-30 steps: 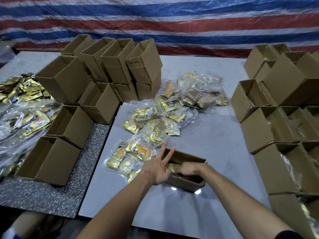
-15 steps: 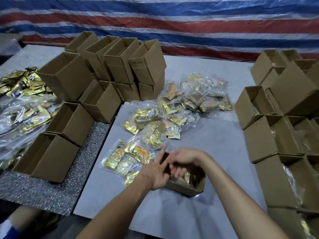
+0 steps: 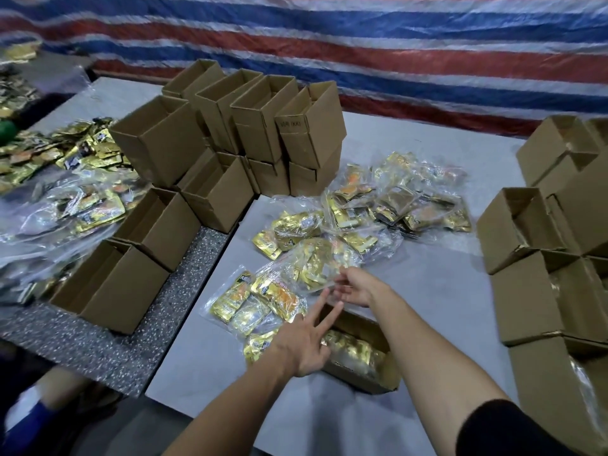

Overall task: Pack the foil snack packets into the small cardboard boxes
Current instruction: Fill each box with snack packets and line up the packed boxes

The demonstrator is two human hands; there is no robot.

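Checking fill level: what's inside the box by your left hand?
Gold foil packets lie inside the cardboard box. The left hand covers its left end, so contents there are hidden.

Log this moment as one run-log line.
phase: packing | left hand: open, spread at open box | right hand: at bagged foil packets, grip unclear | box: already holds packets

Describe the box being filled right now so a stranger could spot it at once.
Start at the pale grey table, between the box stacks at left and right. Near its front edge, by the spread left hand, lies a low open box. Unlike the box stacks, it stands alone, with gold packets showing inside.
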